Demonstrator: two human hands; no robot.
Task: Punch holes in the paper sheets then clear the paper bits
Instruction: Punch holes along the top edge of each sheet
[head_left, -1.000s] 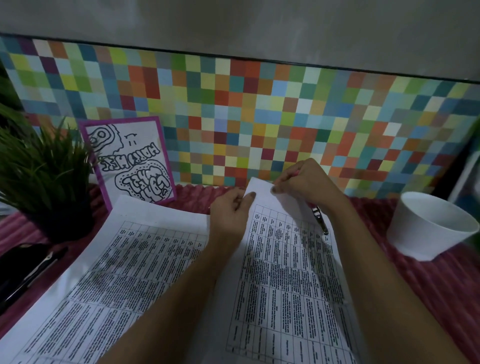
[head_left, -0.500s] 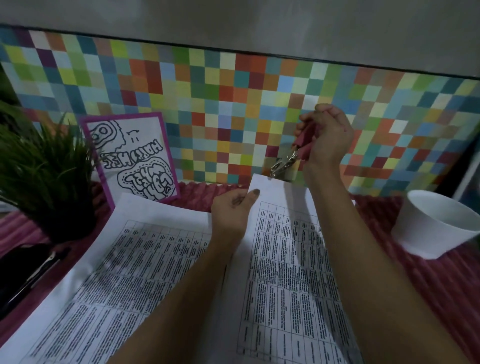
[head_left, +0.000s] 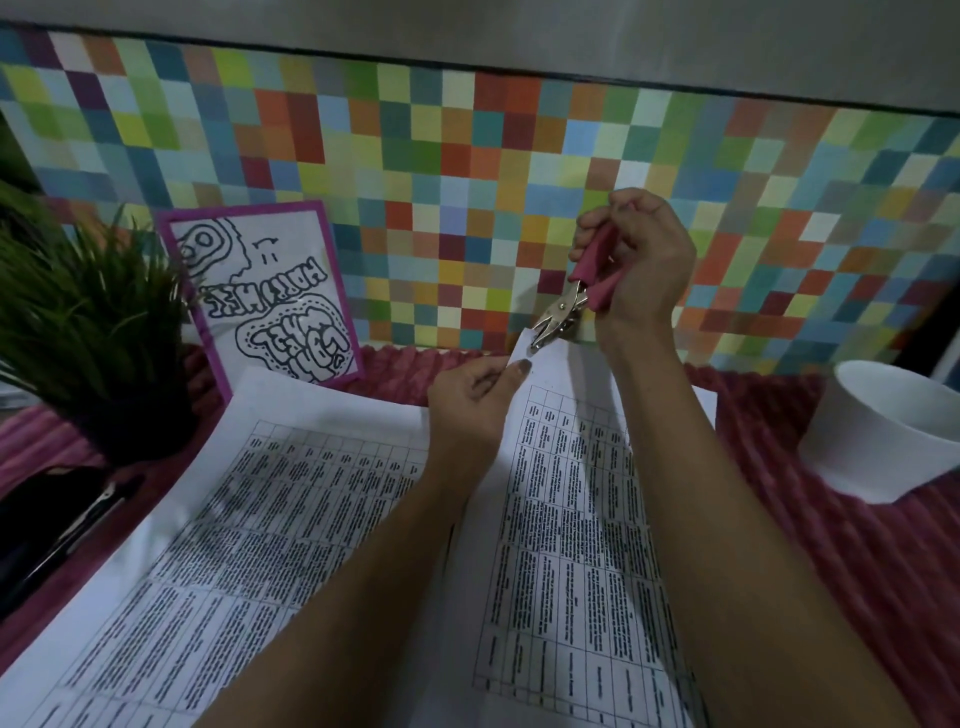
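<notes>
The right hand (head_left: 641, 260) clenches the pink handles of the plier-type hole punch (head_left: 563, 312), which is held up near the tiled wall. Its long axis slants from the handles at upper right to the metal nose at lower left. The nose meets the raised far corner of the printed sheet (head_left: 571, 519), and the left hand (head_left: 475, 397) pinches that corner. A second sheet (head_left: 249, 519) lies to the left. No holes or paper bits show, so punching seems barely begun and all the clearing is still ahead.
</notes>
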